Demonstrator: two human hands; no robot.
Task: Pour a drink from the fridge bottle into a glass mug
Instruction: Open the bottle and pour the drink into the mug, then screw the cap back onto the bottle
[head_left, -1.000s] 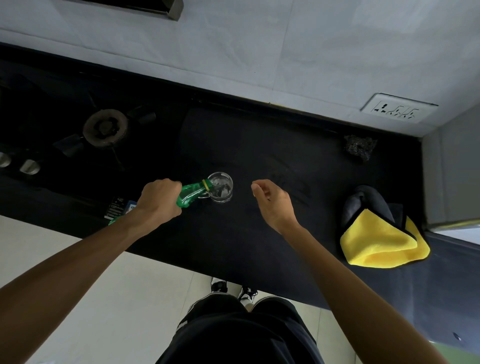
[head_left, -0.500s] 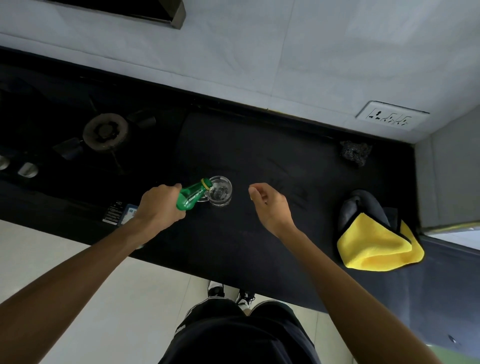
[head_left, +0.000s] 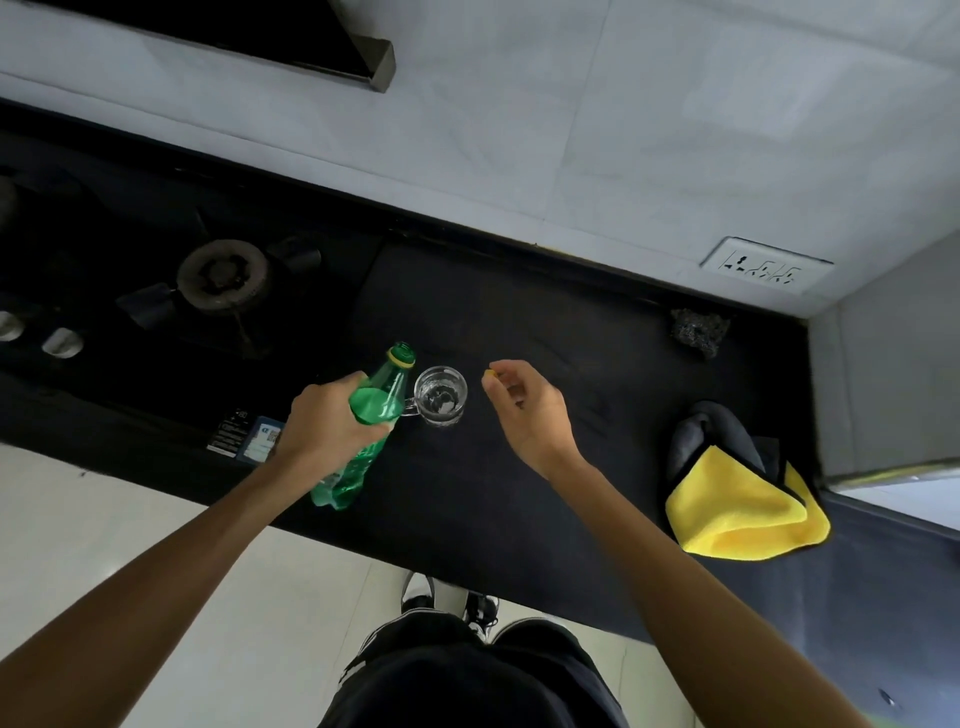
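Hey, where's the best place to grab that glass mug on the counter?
Probably its handle, jutting left toward the green bottle. The left hand crowds that side, so otherwise wrap fingers round the upright glass mug from the right.

Mug (head_left: 440, 396) on the desk (head_left: 519, 493), dead centre | bottle (head_left: 376, 410) just beside it at 9 o'clock | burner (head_left: 223, 275) away at 10 | scrubber (head_left: 698, 332) at 2, by the wall | cloth (head_left: 743, 514) at 4, well apart, on the desk
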